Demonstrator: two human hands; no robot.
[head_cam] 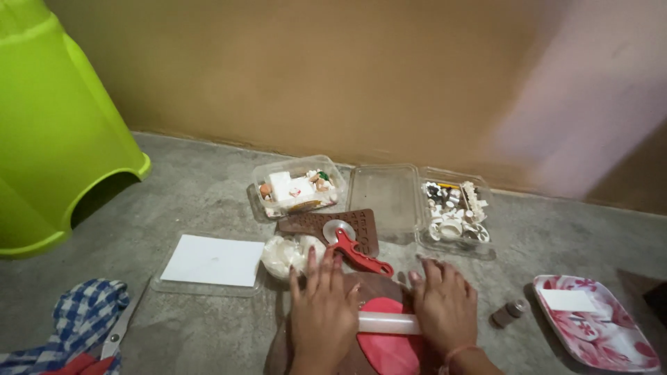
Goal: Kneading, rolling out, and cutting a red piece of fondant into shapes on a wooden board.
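My left hand (pixel 321 312) and my right hand (pixel 443 305) lie palm down on the two ends of a pale rolling pin (pixel 389 323). The pin rests across a flat piece of red dough (pixel 389 347) on a round brown board (pixel 375 285). Just beyond my left hand lies a red-handled wheel cutter (pixel 354 250) on a brown silicone mould (pixel 326 226). A lump of white material in a clear bag (pixel 285 255) sits beside my left fingers.
Clear plastic boxes hold small pieces: one (pixel 299 187) at centre, an open empty lid (pixel 383 198), another (pixel 455 212) on the right. White sheet on a clear tray (pixel 212 262), scissors (pixel 118 333), checked cloth (pixel 80 316), green stool (pixel 48 132), small brown bottle (pixel 508 312), patterned red plate (pixel 597 326).
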